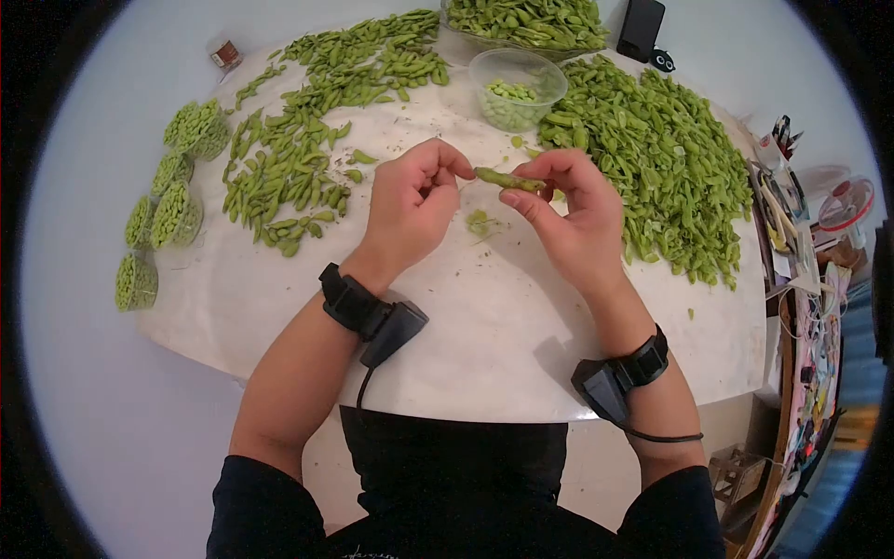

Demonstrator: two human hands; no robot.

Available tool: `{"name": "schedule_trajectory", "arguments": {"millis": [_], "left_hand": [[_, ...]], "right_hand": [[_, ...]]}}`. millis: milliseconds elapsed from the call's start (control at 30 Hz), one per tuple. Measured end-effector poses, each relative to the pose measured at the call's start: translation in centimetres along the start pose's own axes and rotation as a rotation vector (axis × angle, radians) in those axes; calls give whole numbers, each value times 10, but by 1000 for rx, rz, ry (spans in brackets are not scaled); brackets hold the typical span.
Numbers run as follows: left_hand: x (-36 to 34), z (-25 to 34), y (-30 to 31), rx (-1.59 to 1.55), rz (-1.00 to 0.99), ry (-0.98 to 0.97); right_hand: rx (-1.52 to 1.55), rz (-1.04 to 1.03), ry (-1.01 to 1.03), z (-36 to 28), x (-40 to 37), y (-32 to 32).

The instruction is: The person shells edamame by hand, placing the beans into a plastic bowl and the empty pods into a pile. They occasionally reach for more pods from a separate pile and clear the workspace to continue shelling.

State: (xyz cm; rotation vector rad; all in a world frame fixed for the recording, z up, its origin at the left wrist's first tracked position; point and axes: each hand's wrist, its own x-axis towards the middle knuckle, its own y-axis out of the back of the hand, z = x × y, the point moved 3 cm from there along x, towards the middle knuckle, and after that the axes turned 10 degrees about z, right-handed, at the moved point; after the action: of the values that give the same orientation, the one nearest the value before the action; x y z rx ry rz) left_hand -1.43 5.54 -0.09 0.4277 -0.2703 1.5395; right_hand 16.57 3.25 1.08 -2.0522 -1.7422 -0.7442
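Between the thumb and fingers of my right hand (579, 210) is a green edamame pod (507, 180), lying nearly level above the table. My left hand (414, 196) is closed, its fingertips right beside the pod's left end; whatever they pinch is too small to make out. Below the pod, a few green scraps (480, 222) lie on the table. A clear plastic bowl (518, 84) with shelled beans inside stands just beyond my hands. To the left spreads a loose layer of whole pods (289, 172), and to the right rises a large heap of flattened green pods (652, 158).
Several clear tubs of shelled beans (177, 214) line the table's left edge. At the back sit a large bowl of pods (526, 23), a dark phone (641, 28) and a small jar (223, 54). A cluttered shelf (810, 363) borders the right side.
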Motion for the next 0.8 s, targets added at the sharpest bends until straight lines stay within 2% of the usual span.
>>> {"name": "schedule_trajectory", "arguments": {"millis": [267,467,567,667,800], "left_hand": [[0,-5,0,8,-89,-1],[-2,4,-2,-74,-165,2],[-2,2,-3,-53,-186,-29],[-2,5,-1,-65,-186,42],[0,-3,-3,-86,-180,-31]], "right_hand": [[-22,32,41,-1,-2,-4],[-6,-51,153,-5,0,-5],[41,-58,114,-2,-2,-6],[38,-70,103,-1,-2,-6],[24,-158,84,-1,-4,-6]]}}
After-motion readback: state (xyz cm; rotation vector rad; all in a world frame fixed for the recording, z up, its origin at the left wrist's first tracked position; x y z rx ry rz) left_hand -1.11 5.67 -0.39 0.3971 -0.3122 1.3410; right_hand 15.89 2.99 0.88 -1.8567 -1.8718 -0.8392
